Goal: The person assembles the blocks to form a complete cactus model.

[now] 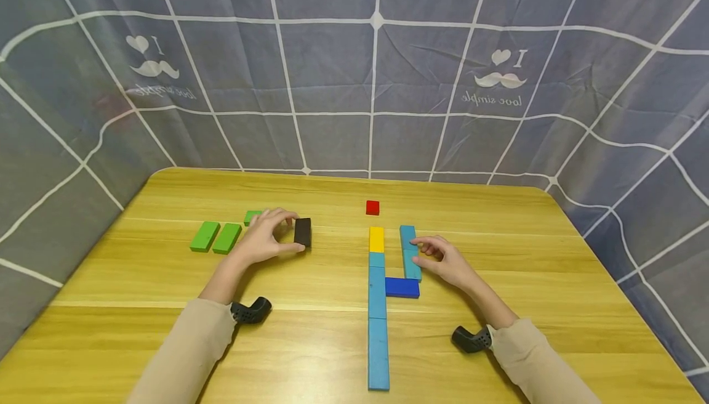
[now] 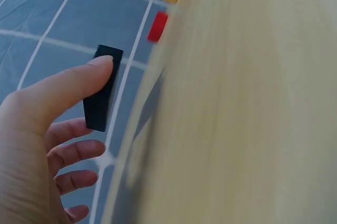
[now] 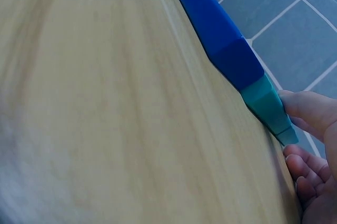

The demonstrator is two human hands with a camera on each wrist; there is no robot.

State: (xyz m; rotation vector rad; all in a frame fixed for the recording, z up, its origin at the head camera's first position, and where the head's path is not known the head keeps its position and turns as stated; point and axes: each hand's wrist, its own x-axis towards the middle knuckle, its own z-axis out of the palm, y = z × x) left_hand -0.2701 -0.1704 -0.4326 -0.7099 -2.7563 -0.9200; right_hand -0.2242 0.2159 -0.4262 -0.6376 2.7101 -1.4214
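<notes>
Head view: left hand pinches a black block, right hand at two light blue blocks

On the wooden table [image 1: 332, 342], the person's left hand [image 1: 261, 242] holds the black block [image 1: 302, 233] between thumb and index finger, the thumb and fingertip pressed to opposite ends. The left wrist view shows the other three fingers bent and spread apart, off the block. The black block is between the green blocks and the long row.

The right hand [image 1: 448, 263] is loosely bent, with a gap between thumb and index finger; their tips meet the right edge of two light blue blocks [image 1: 408, 250] laid end to end. It does not appear to have a firm hold on them.

A dark blue block [image 1: 402, 287] lies crosswise between the near end of that pair and the long row [image 1: 378, 311], touching both. The row is made of light blue pieces, with a yellow block [image 1: 376, 239] at its far end. A red block [image 1: 373, 208] lies apart, beyond the yellow one.

Two green blocks [image 1: 205, 236] lie side by side to the left of the left hand; a third green block [image 1: 251, 217] is partly hidden behind it. A gray curtain [image 1: 332, 84] with white lines hangs behind the table.
</notes>
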